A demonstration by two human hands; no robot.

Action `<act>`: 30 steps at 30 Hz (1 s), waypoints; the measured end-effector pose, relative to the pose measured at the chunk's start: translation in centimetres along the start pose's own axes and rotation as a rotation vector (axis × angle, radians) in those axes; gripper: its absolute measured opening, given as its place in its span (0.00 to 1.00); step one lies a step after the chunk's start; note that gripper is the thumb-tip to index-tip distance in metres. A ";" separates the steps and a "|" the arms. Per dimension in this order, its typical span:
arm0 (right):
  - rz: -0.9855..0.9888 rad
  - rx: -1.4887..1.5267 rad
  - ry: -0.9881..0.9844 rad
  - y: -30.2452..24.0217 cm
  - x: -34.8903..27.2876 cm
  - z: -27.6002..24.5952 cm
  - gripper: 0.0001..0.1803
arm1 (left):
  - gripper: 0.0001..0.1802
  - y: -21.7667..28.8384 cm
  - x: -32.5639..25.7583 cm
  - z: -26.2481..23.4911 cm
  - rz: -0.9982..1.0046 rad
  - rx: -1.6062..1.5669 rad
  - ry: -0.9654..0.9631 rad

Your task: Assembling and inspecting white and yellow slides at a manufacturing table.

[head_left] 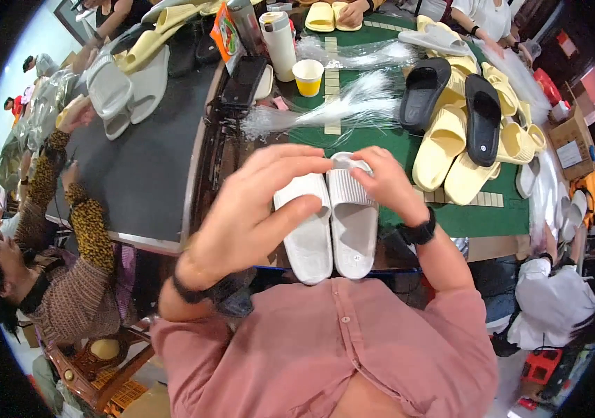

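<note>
A pair of light grey slide sandals [354, 240] lies side by side at the table's near edge, toes pointing away from me and heels near my shirt. My left hand [252, 198] is over the left slide, fingers stretched and thumb apart, hiding part of its strap. At the toe of the right slide, my right hand [388, 181] has its thumb and fingers apart above the strap; whether it touches the slide I cannot tell. No held object shows in either hand. Beyond the toes, a bundle of clear plastic strands [353, 104] lies on the green mat [398, 216].
To the right is a pile of yellow slides [440, 146] with black slides [482, 118] on top. A yellow-and-white paper cup [308, 76], a white tumbler [278, 45] and a black case [243, 80] stand ahead. At left, a co-worker's hand [75, 115] is near grey slides [109, 87].
</note>
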State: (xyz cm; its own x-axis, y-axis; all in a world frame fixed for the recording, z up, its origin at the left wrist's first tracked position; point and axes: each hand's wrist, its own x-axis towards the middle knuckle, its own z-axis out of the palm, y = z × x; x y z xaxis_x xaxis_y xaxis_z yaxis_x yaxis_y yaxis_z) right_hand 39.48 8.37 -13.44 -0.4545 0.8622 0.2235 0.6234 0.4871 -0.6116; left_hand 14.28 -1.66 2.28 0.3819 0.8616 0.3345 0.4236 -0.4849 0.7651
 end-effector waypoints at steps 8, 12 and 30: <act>-0.086 -0.056 -0.070 1.5 2.2 5.8 0.19 | 0.25 11.1 2.2 -7.2 0.283 0.398 -0.356; -0.087 -0.141 -0.137 2.9 2.8 7.0 0.22 | 0.23 9.7 2.5 -7.0 0.284 0.248 -0.267; 0.005 -0.126 -0.113 0.7 1.0 5.9 0.23 | 0.18 3.6 2.1 -1.1 0.158 -0.348 0.006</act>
State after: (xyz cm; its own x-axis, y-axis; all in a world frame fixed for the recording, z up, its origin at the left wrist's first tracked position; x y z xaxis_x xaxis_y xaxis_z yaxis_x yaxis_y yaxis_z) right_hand 35.67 8.79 -18.12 -0.5154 0.8471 0.1298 0.6976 0.5027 -0.5106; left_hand 15.70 -1.43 6.28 0.4146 0.7819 0.4655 0.0550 -0.5322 0.8449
